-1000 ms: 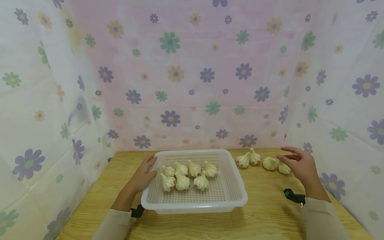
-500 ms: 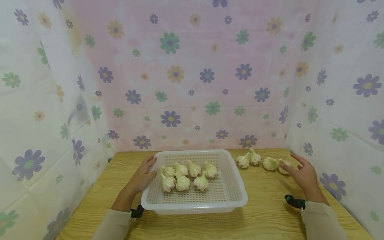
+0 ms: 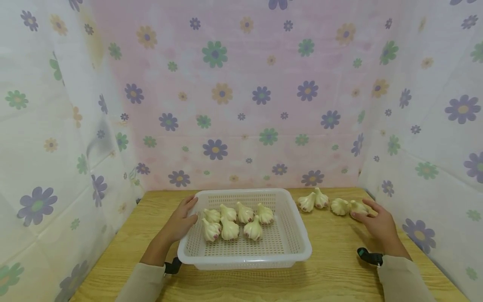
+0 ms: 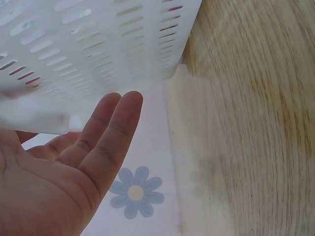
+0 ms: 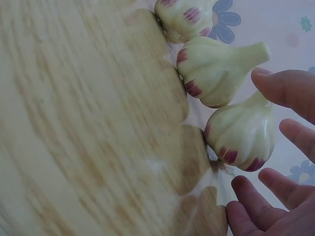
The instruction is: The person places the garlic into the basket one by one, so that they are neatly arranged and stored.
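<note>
A white plastic basket (image 3: 244,261) stands mid-table with several pale garlic bulbs (image 3: 229,229) inside. My left hand (image 3: 182,222) grips its left rim, thumb over the inner side. Below that rim in the left wrist view, straight fingers (image 4: 115,132) lie along the slotted outer wall. At the right, my right hand (image 3: 381,222) is spread around the rightmost loose garlic bulb (image 3: 358,206). In the right wrist view its thumb (image 5: 285,88) is beside the stem of that purple-streaked bulb (image 5: 241,132), and the other fingers are spread apart past its base.
Left of that bulb, another garlic bulb (image 3: 339,206) lies close by. A pair of garlic bulbs (image 3: 312,200) sits nearer the basket, by its back right corner. Flowered cloth (image 3: 241,105) encloses the wooden table (image 3: 332,268) at the back and both sides.
My right hand has moved slightly right and down, from above the rightmost bulb to around it, with the thumb lowered. The left hand and basket stay in place.
</note>
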Demonstrator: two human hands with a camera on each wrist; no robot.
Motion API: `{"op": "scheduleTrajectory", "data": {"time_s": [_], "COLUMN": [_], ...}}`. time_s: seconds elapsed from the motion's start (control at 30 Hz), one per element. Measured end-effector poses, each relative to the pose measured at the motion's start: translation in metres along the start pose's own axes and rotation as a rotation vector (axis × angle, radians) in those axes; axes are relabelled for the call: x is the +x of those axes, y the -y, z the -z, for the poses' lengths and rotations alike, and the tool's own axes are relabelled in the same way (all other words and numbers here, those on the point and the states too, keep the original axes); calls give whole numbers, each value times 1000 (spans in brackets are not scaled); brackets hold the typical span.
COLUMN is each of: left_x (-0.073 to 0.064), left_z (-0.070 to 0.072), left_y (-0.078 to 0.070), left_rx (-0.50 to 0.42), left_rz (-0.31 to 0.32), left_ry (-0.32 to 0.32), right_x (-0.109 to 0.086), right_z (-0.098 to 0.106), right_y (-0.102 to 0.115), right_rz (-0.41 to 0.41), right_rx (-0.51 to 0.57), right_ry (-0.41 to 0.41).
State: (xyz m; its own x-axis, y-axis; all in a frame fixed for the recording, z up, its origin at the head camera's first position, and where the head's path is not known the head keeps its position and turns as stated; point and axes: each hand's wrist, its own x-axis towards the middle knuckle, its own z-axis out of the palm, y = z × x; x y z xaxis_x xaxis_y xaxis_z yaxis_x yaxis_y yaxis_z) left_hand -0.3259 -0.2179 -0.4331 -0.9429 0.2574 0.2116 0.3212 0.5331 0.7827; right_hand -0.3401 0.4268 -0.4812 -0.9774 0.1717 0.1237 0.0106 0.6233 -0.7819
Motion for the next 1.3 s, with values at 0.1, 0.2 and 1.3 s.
{"op": "scheduleTrajectory", "data": {"time_s": [0.1,0.2,1.3], "left_x": [0,0,-2], "left_z": [0,1,1], "left_y": [0,0,-3], "left_rx": [3,12,-11], "left_rz": [-9,-17,-29], "left_ry": [-4,-3,-10], "right_x": [-1,-2,-5], "right_z": [0,-1,-4], "right_y": [-1,-2,-7], "right_rz": [1,10,-92], "right_rx": [-7,-10,-37], "right_ry": [4,-2,-55]}}
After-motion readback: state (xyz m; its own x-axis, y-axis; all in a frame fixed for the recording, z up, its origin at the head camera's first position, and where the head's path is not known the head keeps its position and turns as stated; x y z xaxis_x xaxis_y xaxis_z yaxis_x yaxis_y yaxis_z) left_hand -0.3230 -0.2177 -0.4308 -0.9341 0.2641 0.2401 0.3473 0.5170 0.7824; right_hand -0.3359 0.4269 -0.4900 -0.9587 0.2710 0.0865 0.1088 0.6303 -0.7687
